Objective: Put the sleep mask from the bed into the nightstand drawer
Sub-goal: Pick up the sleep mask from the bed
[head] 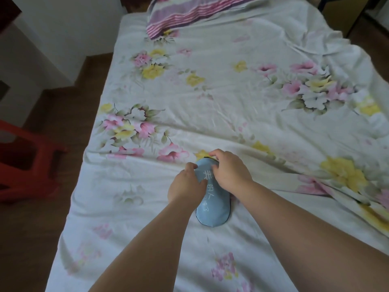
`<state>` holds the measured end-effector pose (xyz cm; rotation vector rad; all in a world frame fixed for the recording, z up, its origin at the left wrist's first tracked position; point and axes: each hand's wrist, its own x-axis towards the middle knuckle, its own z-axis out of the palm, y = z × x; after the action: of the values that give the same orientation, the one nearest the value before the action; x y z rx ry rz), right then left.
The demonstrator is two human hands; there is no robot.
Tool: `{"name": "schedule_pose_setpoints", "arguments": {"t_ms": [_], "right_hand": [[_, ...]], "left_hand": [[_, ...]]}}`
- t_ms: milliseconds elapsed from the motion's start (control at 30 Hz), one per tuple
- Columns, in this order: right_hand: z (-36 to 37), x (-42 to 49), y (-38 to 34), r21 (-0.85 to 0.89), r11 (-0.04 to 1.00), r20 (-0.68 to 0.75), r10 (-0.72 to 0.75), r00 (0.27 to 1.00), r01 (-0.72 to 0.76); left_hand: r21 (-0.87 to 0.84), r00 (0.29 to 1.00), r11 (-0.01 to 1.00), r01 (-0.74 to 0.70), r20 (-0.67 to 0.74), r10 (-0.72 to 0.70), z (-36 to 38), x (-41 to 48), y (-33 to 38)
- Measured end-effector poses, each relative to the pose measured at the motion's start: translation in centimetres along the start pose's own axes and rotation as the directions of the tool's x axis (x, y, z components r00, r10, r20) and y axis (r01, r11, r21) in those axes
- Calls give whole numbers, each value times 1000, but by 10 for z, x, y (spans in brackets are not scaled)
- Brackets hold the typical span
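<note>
The light-blue sleep mask (212, 204) lay lengthwise away from the person on the bed (231, 91); left hand (186, 187) and right hand (228, 172) both pinched its far end.

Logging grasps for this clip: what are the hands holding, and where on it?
Both hands, left and right, grip the light blue sleep mask at its far end; its near end lies on the floral sheet.

Both forearms were bare — no sleeve reached into view; the left hand (185, 186) and right hand (229, 171) wore nothing either.
</note>
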<state>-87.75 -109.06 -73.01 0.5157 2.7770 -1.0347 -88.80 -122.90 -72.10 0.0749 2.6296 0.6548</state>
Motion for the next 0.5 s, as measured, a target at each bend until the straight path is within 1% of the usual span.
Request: {"name": "schedule_pose_setpoints", "arguments": {"t_ms": [133,300,500], "right_hand": [[3,-1,3,15,1000,33,26,999,-26],[6,-1,2,22,999,26,24,999,-25],[5,5,-3,127,991,-1,38,999,-37]], "left_hand": [[-26,1000,999,-19,-20,19,3,1,0],[-81,999,996,-30,-42,26,5,5,0],[-145,992,987,-65,-118,48,4,17,6]]}}
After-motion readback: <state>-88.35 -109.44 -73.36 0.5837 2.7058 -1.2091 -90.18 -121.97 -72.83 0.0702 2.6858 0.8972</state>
